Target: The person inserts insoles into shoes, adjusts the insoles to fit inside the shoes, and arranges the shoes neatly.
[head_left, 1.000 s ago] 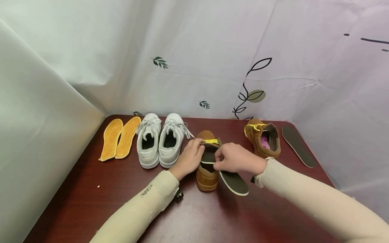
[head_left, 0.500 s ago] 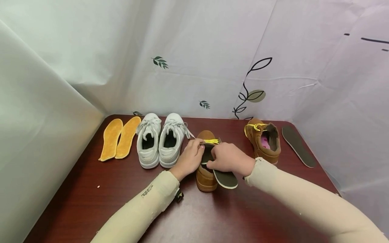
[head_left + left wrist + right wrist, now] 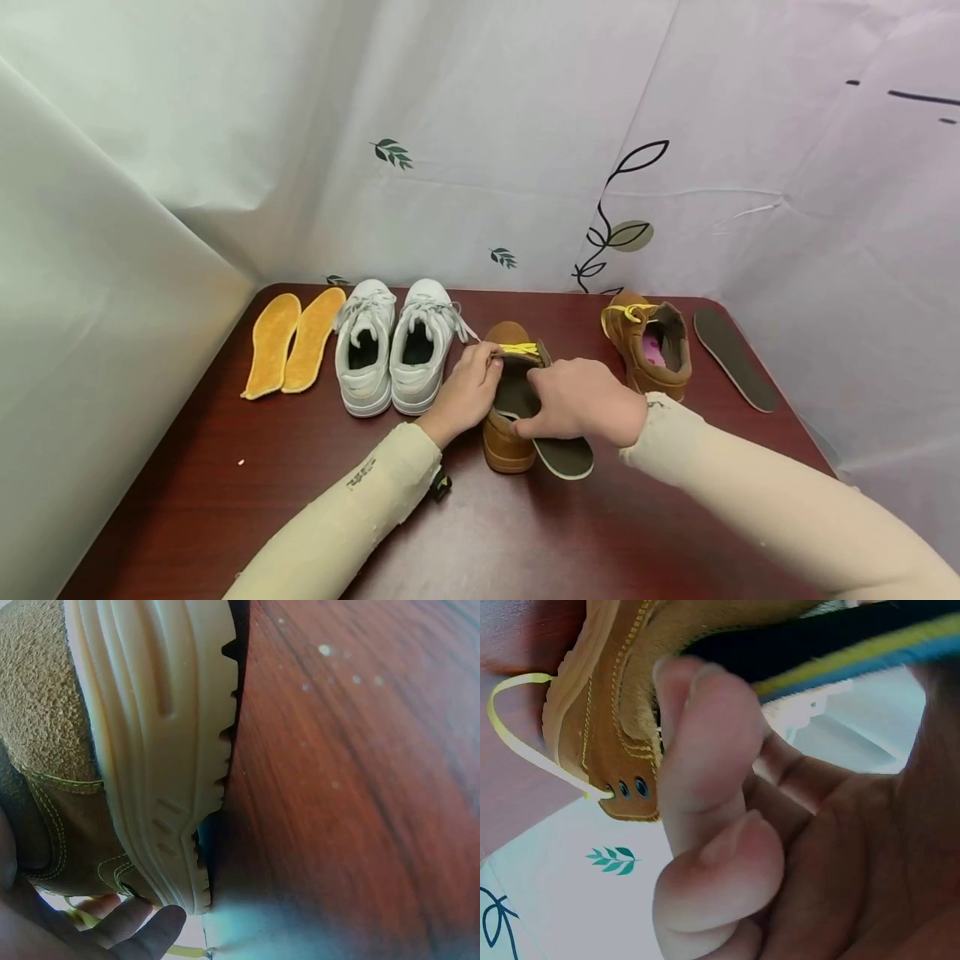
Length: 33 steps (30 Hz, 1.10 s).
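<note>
A brown suede shoe (image 3: 508,450) with yellow laces stands mid-table, heel toward me. My left hand (image 3: 468,392) grips it on its left side near the laces; in the left wrist view its fingers (image 3: 154,930) reach along the shoe's side by the sole. My right hand (image 3: 573,400) is at the shoe's opening, pinching a dark insole (image 3: 566,458) with a pale edge. One rounded end of the insole juts out right of the heel. The other part runs under my hand toward the opening. The right wrist view shows the insole's yellow and blue layered edge (image 3: 862,664) behind curled fingers (image 3: 712,742).
The matching brown shoe (image 3: 648,358), with pink inside, stands at the back right beside another dark insole (image 3: 735,358). White sneakers (image 3: 365,379) stand side by side left of my hands. Two orange fuzzy insoles (image 3: 273,342) lie farther left. White curtains (image 3: 480,167) surround the table.
My right hand first moved left with the insole, over the shoe's opening, then slightly back right. The insole's jutting end came closer to the heel. My left hand kept its place.
</note>
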Tool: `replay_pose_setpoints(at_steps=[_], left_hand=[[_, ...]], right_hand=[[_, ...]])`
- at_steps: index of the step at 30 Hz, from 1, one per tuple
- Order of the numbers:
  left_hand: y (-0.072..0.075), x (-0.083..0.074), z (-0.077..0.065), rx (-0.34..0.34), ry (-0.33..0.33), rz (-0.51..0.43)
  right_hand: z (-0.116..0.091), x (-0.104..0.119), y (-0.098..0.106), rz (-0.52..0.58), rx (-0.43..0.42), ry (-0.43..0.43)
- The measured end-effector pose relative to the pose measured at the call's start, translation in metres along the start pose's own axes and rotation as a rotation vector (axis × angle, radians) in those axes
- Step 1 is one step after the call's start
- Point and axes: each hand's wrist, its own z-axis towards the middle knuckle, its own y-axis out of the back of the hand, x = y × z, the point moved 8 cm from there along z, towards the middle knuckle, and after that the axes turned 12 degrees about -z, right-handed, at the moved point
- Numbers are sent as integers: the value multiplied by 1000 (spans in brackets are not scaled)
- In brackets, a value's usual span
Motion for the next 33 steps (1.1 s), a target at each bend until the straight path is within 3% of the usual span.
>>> replay_pose_setpoints(at_steps=[6, 16, 26, 33], left_hand=[[1, -1, 0, -8, -6, -4], [0, 0, 0, -2, 0, -1], [1, -1, 0, -15, 15, 31], [3, 0, 0, -32, 16, 44]], right_hand=[[-2, 3, -2, 3, 31, 45], [8, 0, 1, 180, -16, 85], [4, -8, 3, 269, -15, 21], [7, -4, -2, 277, -63, -9]])
